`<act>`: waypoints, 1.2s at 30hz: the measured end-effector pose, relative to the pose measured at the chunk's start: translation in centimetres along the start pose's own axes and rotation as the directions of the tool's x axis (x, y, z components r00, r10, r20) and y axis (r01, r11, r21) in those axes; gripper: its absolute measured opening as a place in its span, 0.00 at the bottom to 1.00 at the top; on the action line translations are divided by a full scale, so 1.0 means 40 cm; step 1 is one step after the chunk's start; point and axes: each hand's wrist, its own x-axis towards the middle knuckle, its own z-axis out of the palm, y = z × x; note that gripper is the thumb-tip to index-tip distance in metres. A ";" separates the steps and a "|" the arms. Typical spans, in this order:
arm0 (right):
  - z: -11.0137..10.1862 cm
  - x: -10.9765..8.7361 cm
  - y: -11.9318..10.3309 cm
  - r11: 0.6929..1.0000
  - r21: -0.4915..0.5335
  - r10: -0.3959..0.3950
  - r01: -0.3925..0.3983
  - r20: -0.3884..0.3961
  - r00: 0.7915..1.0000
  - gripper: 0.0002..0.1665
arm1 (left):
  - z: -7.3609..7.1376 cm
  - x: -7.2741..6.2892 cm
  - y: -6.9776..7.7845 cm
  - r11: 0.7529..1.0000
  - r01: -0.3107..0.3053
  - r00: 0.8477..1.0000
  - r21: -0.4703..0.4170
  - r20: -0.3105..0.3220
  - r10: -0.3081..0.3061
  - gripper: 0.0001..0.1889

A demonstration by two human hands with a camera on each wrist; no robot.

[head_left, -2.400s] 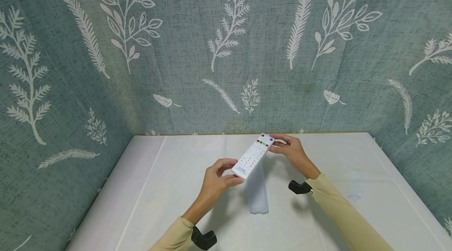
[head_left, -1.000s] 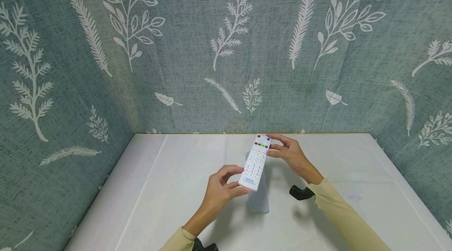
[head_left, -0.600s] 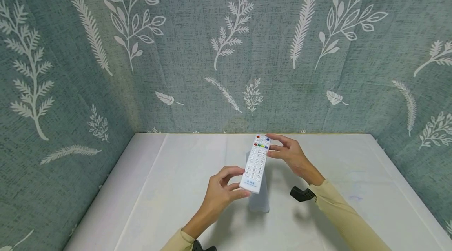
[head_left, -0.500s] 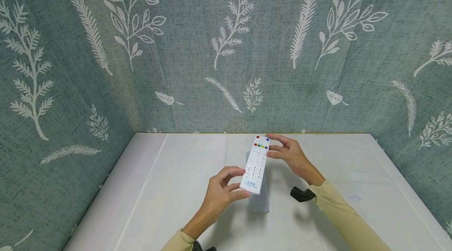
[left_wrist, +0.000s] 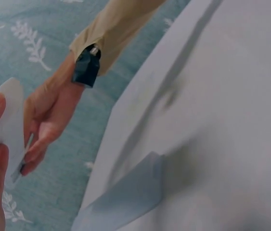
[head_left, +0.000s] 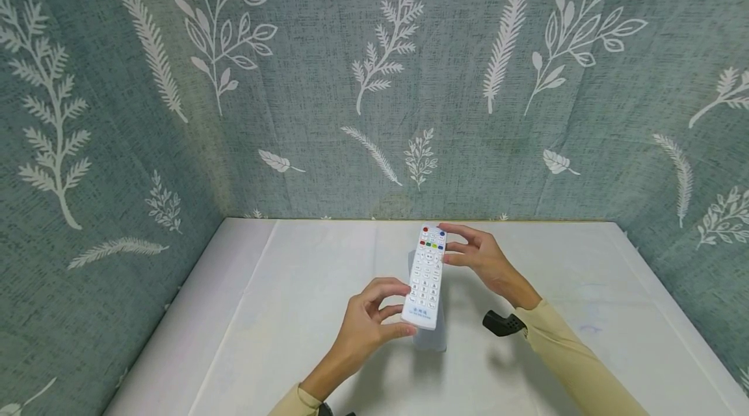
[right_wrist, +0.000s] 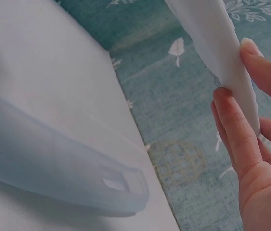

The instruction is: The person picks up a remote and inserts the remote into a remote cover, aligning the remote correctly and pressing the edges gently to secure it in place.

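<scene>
A white remote control [head_left: 426,278] with small white buttons and a few coloured ones near its far end is held above the table, tilted, buttons facing up. My left hand [head_left: 364,320] pinches its near end between thumb and fingers. At the far end my right hand [head_left: 484,261] grips the right edge; the right wrist view shows thumb and fingers on either side of the remote [right_wrist: 217,43]. Below it lies a translucent bluish remote cover [head_left: 433,340], partly hidden by the remote. In the right wrist view this cover [right_wrist: 63,159] has a slot near one end.
The white-covered table [head_left: 281,312] reaches back to a green-grey fabric wall [head_left: 316,78] with white leaf prints, which also runs along both sides. Black wrist devices sit at both cuffs, the right one [head_left: 502,323] more visible.
The remote has swung from a slant to nearly lengthwise, its near end coming right and toward me. My left hand has moved slightly right and nearer with it; the cover stays in place.
</scene>
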 end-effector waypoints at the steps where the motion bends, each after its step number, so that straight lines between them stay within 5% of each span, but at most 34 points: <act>1: 0.001 0.000 -0.001 1.000 0.002 -0.001 0.001 0.006 1.000 0.38 | 0.000 -0.001 0.000 1.000 -0.011 1.000 -0.001 0.009 0.011 0.29; 18: 0.004 -0.007 -0.010 1.000 -0.007 0.011 -0.011 0.064 0.998 0.38 | 0.001 -0.005 -0.014 0.992 -0.120 0.989 0.035 0.092 0.116 0.30; 29: 0.004 0.000 -0.008 1.000 -0.002 0.029 -0.029 0.086 0.996 0.38 | 0.011 -0.012 -0.015 0.983 -0.141 0.988 0.118 0.083 0.131 0.26; 36: 0.010 0.002 -0.006 0.999 0.027 0.042 -0.046 0.113 0.993 0.38 | 0.017 -0.005 -0.018 0.965 -0.217 0.975 0.144 0.085 0.207 0.23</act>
